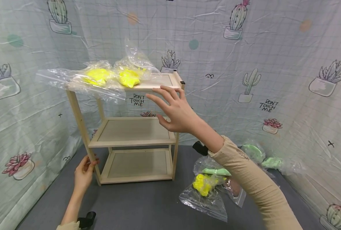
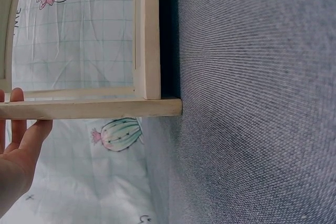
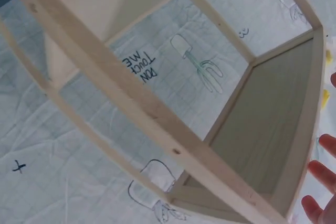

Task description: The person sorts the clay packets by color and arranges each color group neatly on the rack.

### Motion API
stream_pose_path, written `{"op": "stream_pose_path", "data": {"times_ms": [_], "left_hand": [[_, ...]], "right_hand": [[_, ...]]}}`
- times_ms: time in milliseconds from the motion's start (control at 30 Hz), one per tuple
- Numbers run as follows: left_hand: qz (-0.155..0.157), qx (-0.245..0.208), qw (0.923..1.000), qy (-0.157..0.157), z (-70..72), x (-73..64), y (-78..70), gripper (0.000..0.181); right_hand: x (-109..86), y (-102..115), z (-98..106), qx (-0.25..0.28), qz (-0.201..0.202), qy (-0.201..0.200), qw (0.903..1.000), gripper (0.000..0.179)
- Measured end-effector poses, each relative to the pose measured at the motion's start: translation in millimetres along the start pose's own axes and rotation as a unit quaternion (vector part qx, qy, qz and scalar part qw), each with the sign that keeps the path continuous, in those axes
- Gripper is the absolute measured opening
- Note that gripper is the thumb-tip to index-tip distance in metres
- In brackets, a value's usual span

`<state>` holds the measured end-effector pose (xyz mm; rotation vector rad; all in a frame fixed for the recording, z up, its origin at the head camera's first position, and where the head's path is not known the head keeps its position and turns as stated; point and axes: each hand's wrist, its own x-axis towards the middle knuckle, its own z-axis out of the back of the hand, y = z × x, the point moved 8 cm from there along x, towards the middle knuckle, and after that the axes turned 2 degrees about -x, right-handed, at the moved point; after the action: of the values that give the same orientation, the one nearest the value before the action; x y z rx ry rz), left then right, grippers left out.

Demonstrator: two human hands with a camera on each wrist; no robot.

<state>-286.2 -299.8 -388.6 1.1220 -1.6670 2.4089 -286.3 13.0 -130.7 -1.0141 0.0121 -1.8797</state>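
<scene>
A pale wooden three-tier shelf rack [image 1: 131, 143] stands upright on the dark grey table. Low on its front left leg [image 2: 100, 109], my left hand [image 1: 83, 174] holds the wood, with fingers and thumb on opposite sides. My right hand [image 1: 174, 110] is raised by the front edge of the top tier, toward the right; its fingers are spread and grip nothing. The right wrist view catches only some fingertips [image 3: 317, 169] beside that tier. On the top tier lie two clear zip bags with yellow contents, a left bag [image 1: 98, 76] overhanging the front edge and a right bag [image 1: 130, 77].
Right of the rack, several clear bags lie on the table [image 1: 136, 207]: one with yellow contents [image 1: 203, 185], others with pale green contents [image 1: 216, 172], and one brownish [image 1: 232, 187]. A cactus-print sheet [image 1: 216, 86] hangs behind and along both sides.
</scene>
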Motion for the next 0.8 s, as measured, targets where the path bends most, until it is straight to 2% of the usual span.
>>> {"op": "stream_pose_path", "data": {"times_ms": [167,333,700,800], "left_hand": [[-0.014,-0.006,0.9999,0.007,-1.8,1.5,0.9,0.027],[-0.024,-0.013,0.9996,0.006,-1.0,2.2,1.3,0.028],[-0.025,-0.017,0.9995,0.003,-0.7,2.6,0.1,0.027],[-0.021,-0.014,0.9997,0.004,-0.7,2.6,1.0,0.028]], "right_hand": [[-28.5,6.2,7.0,0.013,0.026,-0.036,0.9990,0.056],[-62.0,12.4,1.8,0.010,0.038,-0.038,0.9985,0.056],[-152.4,28.9,-38.2,0.019,0.055,0.015,0.9982,0.053],[-175.4,29.4,-47.9,0.019,0.046,0.036,0.9981,0.039]]}}
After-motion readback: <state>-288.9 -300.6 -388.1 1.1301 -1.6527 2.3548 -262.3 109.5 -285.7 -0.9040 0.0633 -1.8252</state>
